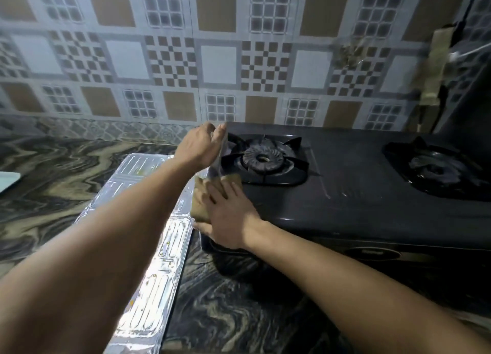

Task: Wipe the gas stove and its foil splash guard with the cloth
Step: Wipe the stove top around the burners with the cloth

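Note:
A black two-burner gas stove (358, 194) stands on the marbled counter. The foil splash guard (159, 260) lies unfolded on the counter to the stove's left, and one panel stands upright along the stove's left edge. My left hand (199, 148) grips the top edge of that upright panel, beside the left burner (263, 157). My right hand (228, 218) presses a tan cloth (200, 202) with flat fingers against the panel at the stove's front-left corner. Part of the cloth is hidden under my fingers.
The right burner (438, 167) sits near the frame's right edge. A patterned tile wall (239, 61) runs behind the stove. A pale object (8, 181) pokes in at the left edge of the counter. Brown tape strips (435, 64) hang on the wall at right.

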`<action>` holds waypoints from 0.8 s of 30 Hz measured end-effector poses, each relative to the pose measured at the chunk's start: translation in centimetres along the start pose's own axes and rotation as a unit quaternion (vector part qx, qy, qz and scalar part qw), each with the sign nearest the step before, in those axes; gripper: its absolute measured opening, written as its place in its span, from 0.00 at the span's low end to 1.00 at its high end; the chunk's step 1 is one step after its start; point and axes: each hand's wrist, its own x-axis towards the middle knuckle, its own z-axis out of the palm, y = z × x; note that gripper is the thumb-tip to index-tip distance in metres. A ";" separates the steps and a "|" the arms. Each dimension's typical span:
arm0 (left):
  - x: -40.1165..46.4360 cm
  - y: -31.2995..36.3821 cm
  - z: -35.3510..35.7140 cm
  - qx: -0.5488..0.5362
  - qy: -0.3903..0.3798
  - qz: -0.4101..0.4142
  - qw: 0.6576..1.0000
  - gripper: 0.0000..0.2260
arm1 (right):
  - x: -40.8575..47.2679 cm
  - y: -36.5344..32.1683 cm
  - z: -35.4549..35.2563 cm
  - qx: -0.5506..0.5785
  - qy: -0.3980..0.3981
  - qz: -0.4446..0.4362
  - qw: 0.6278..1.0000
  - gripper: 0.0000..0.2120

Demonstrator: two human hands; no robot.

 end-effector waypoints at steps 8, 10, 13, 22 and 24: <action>-1.9 3.1 2.3 0.014 -0.054 0.008 0.998 0.24 | -3.7 2.6 1.4 -0.071 0.033 -0.060 0.995 0.36; -2.2 5.2 3.6 0.024 -0.062 0.027 0.997 0.24 | -6.5 5.3 2.3 -0.031 0.053 -0.032 0.998 0.34; -3.0 8.4 5.9 0.036 -0.070 0.048 0.996 0.23 | -11.8 10.2 3.1 0.008 0.083 0.023 0.996 0.31; -6.7 17.9 16.5 0.129 -0.116 0.189 0.966 0.22 | -28.1 25.6 3.6 -0.030 0.034 0.171 0.984 0.35; -7.8 19.7 18.4 0.147 -0.133 0.204 0.959 0.23 | -31.0 28.5 3.3 -0.023 0.031 0.213 0.976 0.36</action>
